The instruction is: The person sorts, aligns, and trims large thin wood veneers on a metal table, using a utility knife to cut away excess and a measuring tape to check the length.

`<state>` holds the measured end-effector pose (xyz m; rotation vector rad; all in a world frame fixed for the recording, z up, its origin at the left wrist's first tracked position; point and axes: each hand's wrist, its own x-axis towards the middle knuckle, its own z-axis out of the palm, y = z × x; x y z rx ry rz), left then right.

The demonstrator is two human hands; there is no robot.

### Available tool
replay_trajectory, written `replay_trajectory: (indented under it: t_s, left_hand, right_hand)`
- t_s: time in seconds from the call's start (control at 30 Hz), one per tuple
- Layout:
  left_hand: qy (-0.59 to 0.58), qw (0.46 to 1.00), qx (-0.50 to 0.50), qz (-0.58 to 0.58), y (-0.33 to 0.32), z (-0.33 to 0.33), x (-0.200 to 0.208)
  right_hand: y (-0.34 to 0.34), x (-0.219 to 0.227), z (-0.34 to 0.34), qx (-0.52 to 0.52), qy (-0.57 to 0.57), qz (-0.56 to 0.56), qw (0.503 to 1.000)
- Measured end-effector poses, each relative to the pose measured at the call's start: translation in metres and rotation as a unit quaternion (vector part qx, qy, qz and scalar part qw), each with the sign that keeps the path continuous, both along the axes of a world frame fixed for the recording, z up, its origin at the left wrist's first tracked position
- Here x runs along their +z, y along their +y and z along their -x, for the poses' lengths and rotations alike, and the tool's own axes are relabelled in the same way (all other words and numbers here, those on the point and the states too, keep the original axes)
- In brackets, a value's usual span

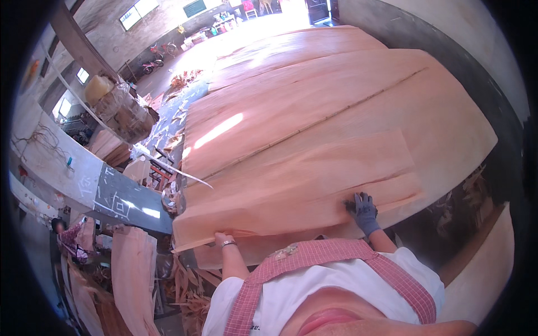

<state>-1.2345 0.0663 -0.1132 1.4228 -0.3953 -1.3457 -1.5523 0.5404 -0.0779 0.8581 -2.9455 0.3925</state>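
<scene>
Apron [330, 250]; hands [366, 213] apart on veneer [297, 201]

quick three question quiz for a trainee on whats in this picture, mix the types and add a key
1. Multiple choice: what covers the right hand?
a) nothing
b) a grey glove
c) a red mitten

2. True or false: the left hand is at the near edge of the pinkish sheeting.

3. Fill in the blank: beyond both hands, a long, thin ____ lies slantwise across the pinkish sheeting.

Key: 1. b; 2. true; 3. stick.
</scene>
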Motion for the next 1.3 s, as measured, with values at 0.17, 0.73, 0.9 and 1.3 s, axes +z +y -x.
replay_trajectory:
  t_s: [0.17, 0.73, 0.9, 1.3]
  left_hand:
    - [-0.014, 0.998, -0.056, -0.025, 0.012, -0.012, -0.004]
    - [-0.002, 0.977, -0.201, 0.072, -0.032, 0.008, 0.063]
    - [0.036, 0.966, -0.246, 0.070, -0.047, 0.023, 0.101]
    - [0.097, 0.963, -0.251, 0.018, -0.029, 0.041, 0.153]
  right_hand:
    - [-0.007, -0.004, 0.020, -0.062, -0.020, -0.022, 0.998]
    - [0.006, 0.010, -0.089, 0.037, -0.169, 0.149, 0.974]
    - [0.035, -0.004, -0.118, -0.251, -0.368, 0.387, 0.807]
    - [0.014, -0.009, -0.043, -0.285, -0.411, 0.756, 0.422]
